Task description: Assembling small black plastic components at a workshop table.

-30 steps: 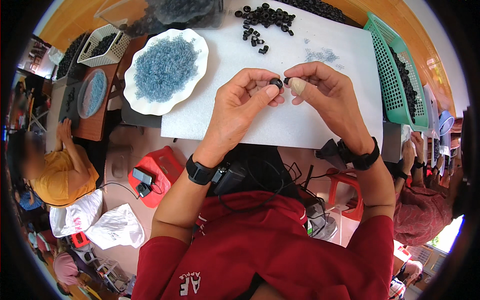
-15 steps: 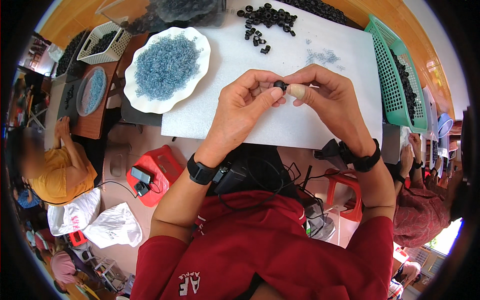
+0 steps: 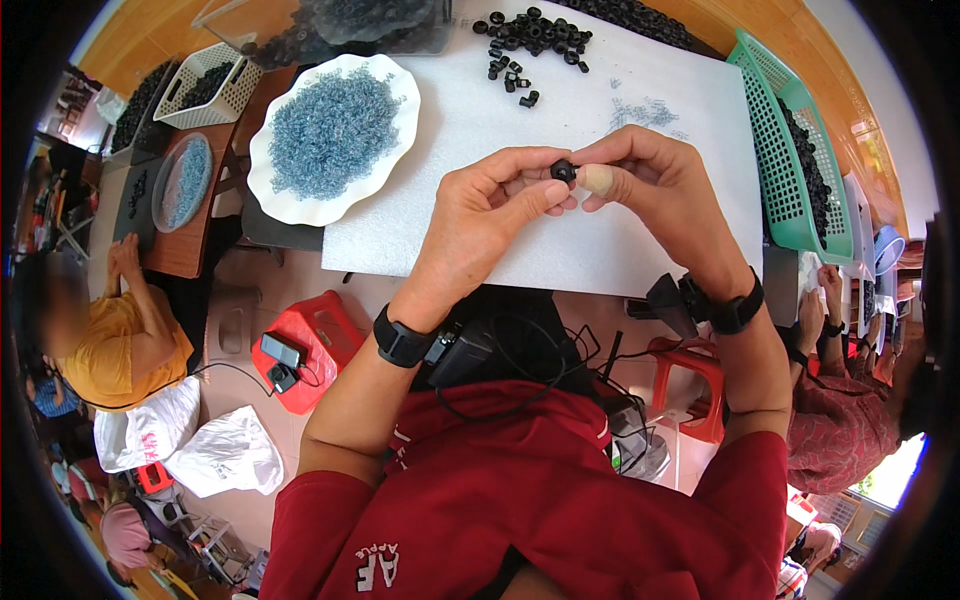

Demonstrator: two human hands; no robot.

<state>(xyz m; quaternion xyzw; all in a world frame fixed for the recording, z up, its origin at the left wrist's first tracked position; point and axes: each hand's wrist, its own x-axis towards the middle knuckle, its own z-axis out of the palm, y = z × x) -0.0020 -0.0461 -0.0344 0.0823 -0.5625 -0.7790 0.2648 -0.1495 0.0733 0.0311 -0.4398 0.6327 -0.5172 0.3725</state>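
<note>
In front of me, above the white sheet [image 3: 400,240], a small round black plastic part [image 3: 562,171] is pinched between my hands. My left hand [image 3: 478,215] grips its body between thumb and fingertips. From the other side my right hand [image 3: 655,190], with a tan bandage on the thumb, closes its fingertips at the part's right end. What those right fingertips may hold there is too small to make out. Beyond my hands lie loose black parts [image 3: 540,35] and a scatter of tiny clear, spring-like pieces [image 3: 645,113].
A scalloped white plate [image 3: 262,170] heaped with tiny bluish pieces stands on the left. On the right is a green basket [image 3: 790,200] of black parts. A clear bin [image 3: 430,35] sits at the far left. Co-workers sit on both sides; a red stool [image 3: 335,335] is below.
My hands have barely moved. The black part has turned slightly between my fingers, and more of its rounded face shows.
</note>
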